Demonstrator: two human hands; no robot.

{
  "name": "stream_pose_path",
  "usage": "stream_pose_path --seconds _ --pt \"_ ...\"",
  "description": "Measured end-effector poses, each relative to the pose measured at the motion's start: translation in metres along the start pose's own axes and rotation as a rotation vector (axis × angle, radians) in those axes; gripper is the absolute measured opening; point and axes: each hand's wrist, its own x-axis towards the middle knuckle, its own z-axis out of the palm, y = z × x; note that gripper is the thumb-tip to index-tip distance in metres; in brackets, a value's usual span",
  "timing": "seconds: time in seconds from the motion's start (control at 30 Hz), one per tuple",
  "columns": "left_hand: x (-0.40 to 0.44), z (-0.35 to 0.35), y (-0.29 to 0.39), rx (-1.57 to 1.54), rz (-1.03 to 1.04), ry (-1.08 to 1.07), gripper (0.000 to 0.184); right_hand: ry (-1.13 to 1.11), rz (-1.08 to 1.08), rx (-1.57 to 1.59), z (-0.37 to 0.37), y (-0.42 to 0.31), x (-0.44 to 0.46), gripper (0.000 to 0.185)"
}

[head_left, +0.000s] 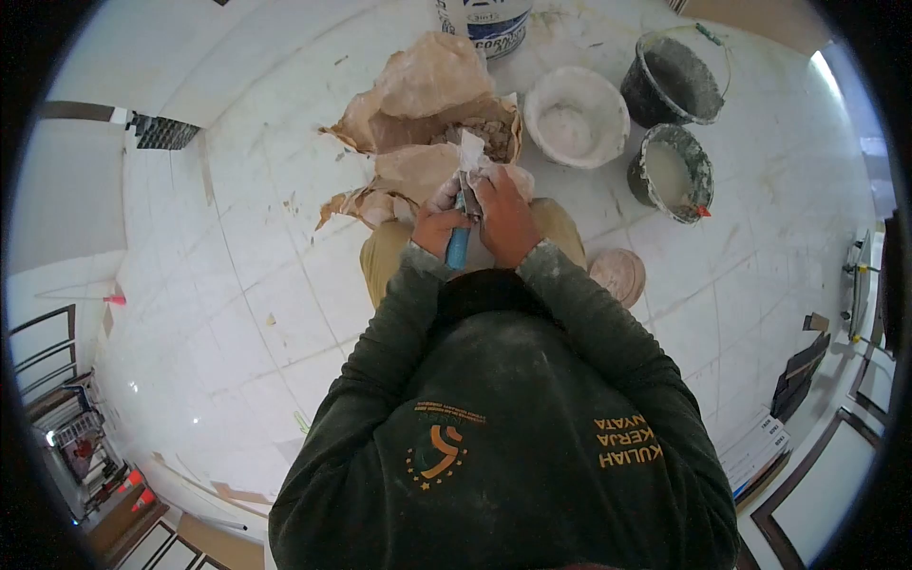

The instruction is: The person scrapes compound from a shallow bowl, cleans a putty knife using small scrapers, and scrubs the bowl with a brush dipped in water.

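- A dark green, long-sleeved sweatshirt with yellow print (513, 427) is worn by the person; khaki trousers (562, 228) are seen at both knees.
- The left hand (440, 226) is noted as closed around a blue-handled tool with a grey blade (457, 249), which is held upright in view between the knees.
- The right hand (509, 218) is bent in against the blade; whether the blade or white matter on it is pinched cannot be told.
- White matter is seen at the tool's far end; the work is judged to be under way, with the tool not yet set down.
- A round, pinkish, dust-coated container (617, 275) is placed beside the right knee.
- A torn brown paper bag (432, 76) is found open just beyond the hands; clumpy grey-brown material (491, 135) is left inside.
- A small black bucket with a spattered rim (638, 185) is partly filled with cloudy liquid (669, 171).
- A round white bucket (609, 100) is lined with pale residue.
- A larger black bucket (646, 85) is stood behind.
- A white pail with blue print (496, 33) is cut off by the view's edge.
- The pale tiled floor (285, 285) is marked by smears and scattered crumbs.
- Orange-and-white cones (142, 501) and dark-framed panels (807, 475) are observed at the room's edges.
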Motion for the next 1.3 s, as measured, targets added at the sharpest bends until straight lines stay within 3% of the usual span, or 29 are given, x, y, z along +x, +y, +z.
stream_pose_path --seconds 0.27,0.53,0.57,0.63,0.7,0.8,0.93,1.0,1.07,1.2,1.3 --pt "0.005 -0.011 -0.01 0.037 0.028 0.07 0.065 0.078 -0.013 -0.124 0.014 0.003 0.003 0.036" --pt "-0.001 -0.017 -0.007 0.004 0.056 0.138 0.067 -0.007 0.056 -0.055 0.02 0.009 0.011 0.041" --pt "0.0 -0.028 -0.011 0.425 0.133 0.116 0.06 -0.017 0.081 -0.072 0.02 0.011 0.01 0.042" --pt "0.0 -0.035 -0.019 0.841 0.203 0.083 0.054 -0.006 0.1 -0.068 0.019 0.02 0.024 0.039" --pt "-0.001 -0.012 -0.001 0.073 -0.006 0.094 0.048 0.015 0.114 -0.06 0.02 0.022 0.027 0.037" --pt "-0.004 -0.008 0.006 0.098 0.027 0.124 0.061 -0.088 0.127 0.023 0.023 0.021 0.026 0.036" --pt "-0.006 -0.006 0.005 -0.01 -0.034 0.092 0.061 -0.029 0.173 0.012 0.022 0.016 0.031 0.031" --pt "-0.004 0.001 0.003 0.122 -0.007 0.084 0.063 0.006 0.237 0.06 0.025 0.018 0.031 0.03" --pt "-0.004 -0.001 0.012 0.061 -0.006 0.088 0.062 0.061 0.093 0.033 0.027 0.022 0.031 0.034" --pt "-0.004 -0.023 0.01 0.033 -0.058 -0.003 0.061 0.038 0.072 -0.067 0.032 0.027 0.028 0.032" --pt "-0.008 -0.004 0.006 0.237 0.008 0.107 0.06 -0.06 0.249 0.042 0.028 0.031 0.044 0.034"
